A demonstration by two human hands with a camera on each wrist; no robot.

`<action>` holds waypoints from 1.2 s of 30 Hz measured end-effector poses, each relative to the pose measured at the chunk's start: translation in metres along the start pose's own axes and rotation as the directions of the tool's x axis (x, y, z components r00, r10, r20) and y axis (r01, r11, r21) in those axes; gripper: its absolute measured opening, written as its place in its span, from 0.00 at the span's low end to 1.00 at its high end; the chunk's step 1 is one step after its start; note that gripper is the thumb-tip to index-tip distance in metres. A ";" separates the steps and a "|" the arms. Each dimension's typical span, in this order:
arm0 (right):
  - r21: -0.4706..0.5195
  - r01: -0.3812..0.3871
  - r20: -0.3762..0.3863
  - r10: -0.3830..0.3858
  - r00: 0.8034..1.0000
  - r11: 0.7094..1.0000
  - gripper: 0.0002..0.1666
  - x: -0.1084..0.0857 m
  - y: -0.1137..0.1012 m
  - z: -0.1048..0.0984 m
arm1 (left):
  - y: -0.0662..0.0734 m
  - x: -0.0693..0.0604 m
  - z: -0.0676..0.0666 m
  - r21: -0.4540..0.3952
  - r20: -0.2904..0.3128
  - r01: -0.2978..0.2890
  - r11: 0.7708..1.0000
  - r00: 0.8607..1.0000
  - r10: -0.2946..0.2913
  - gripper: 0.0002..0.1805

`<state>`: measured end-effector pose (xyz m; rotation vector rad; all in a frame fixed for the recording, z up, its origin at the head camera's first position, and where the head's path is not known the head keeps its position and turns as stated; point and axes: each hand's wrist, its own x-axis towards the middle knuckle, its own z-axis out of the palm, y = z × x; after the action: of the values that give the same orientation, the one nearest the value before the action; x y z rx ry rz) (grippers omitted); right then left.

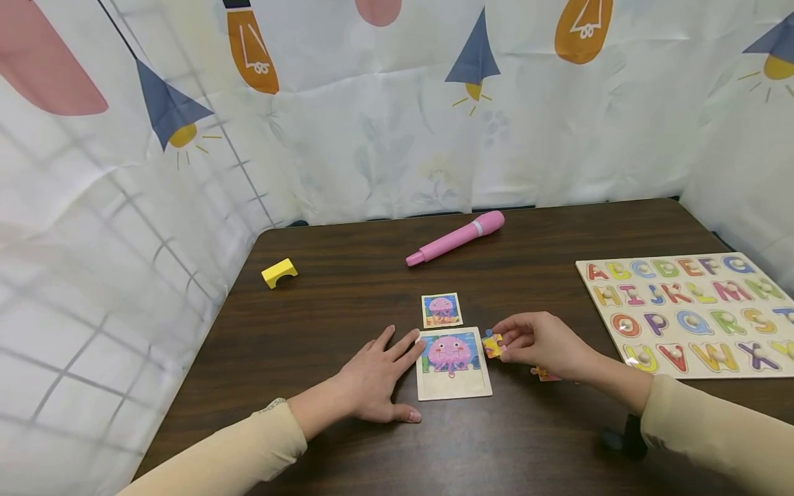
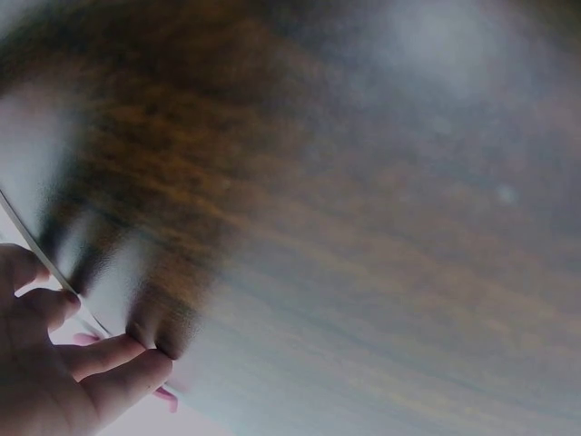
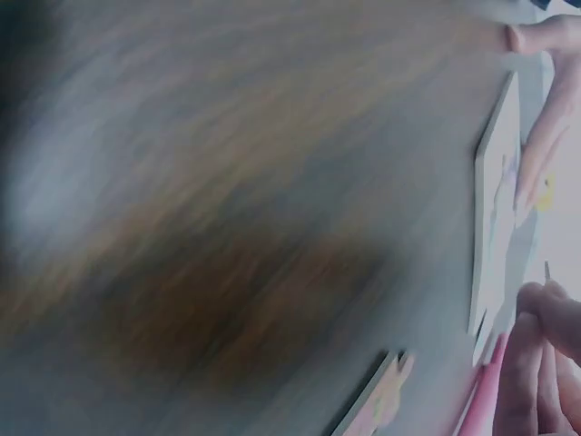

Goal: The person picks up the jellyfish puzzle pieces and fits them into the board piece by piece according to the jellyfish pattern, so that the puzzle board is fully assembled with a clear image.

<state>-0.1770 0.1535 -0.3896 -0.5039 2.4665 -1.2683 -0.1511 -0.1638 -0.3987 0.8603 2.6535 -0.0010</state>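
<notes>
A square puzzle board (image 1: 454, 388) lies in front of the person, its upper part filled with a pink jellyfish picture and its lower part bare wood. Spread fingers of my left hand (image 1: 380, 380) rest at the board's left edge, the thumb on the table. Just right of the board, my right hand (image 1: 546, 342) pinches a yellow and pink puzzle piece (image 1: 493, 345) between thumb and fingers. Another piece (image 1: 546, 375) lies partly hidden under the right hand; it also shows in the right wrist view (image 3: 379, 405). Above the board is a small jellyfish card (image 1: 442, 311).
A pink microphone-shaped toy (image 1: 455, 239) lies toward the back of the dark table (image 1: 347, 275). At the left back is a yellow arch block (image 1: 279, 273). An alphabet board (image 1: 679, 310) with knobbed letters covers the right side. Printed curtains (image 1: 384, 138) hang behind.
</notes>
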 end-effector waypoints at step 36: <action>-0.073 0.077 0.102 -0.069 0.992 0.994 0.16 0.026 -0.036 0.081 | 0.000 -0.001 0.001 0.025 -0.013 -0.001 1.000 1.000 0.002 0.59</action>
<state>-0.1595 0.0651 -0.4082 -0.6661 2.4410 -1.1502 -0.1499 -0.1642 -0.3994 0.8729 2.6698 -0.0283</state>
